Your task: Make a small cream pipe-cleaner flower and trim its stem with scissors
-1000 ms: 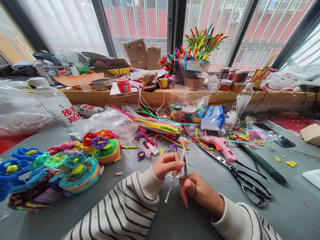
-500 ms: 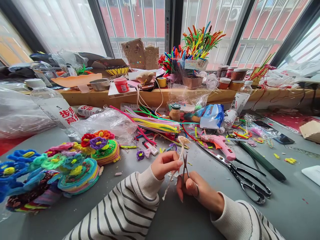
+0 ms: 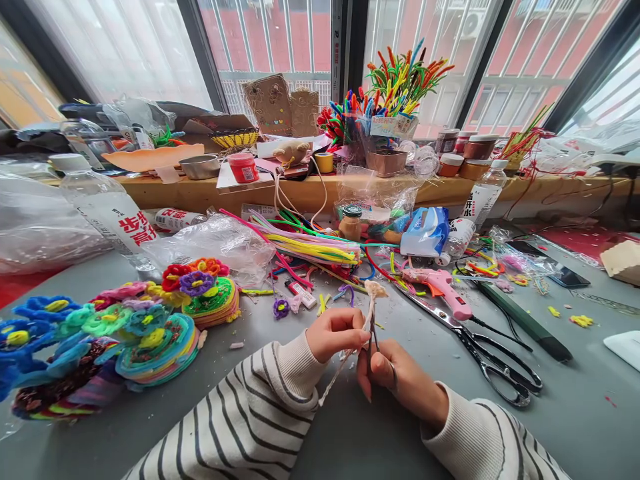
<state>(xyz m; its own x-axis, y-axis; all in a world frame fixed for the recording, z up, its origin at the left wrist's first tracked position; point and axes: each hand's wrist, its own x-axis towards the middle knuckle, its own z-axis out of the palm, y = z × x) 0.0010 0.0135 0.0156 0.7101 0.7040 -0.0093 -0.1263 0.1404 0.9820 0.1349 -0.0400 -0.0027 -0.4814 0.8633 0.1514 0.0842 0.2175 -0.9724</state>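
I have the left hand (image 3: 343,333) pinching the pale strand (image 3: 371,310) above the tabletop (image 3: 350,443); the right hand (image 3: 403,380) grips scissors (image 3: 369,357), blades up beside it, contact unclear. I'd favour small snips, fingertips clear. The strand's fluffy head points up, its long axis slanting down-left to a thin tail near the cuff (image 3: 301,370).

Stripes and Brights on Grey

The sleeves (image 3: 235,413) are off-white with dark stripes — their cuffs (image 3: 301,368) plain off-white. The strand (image 3: 373,299) is cream, the small scissors (image 3: 371,343) a dull metallic grey. The glue gun (image 3: 425,277) is pink, its trigger (image 3: 440,285) orange. Blue flowers (image 3: 35,309) have yellow centres (image 3: 56,307); the round stack (image 3: 159,355) is banded in turquoise, pink and yellow. The large scissors (image 3: 470,341) are black and silver — the tabletop (image 3: 345,447), grey.
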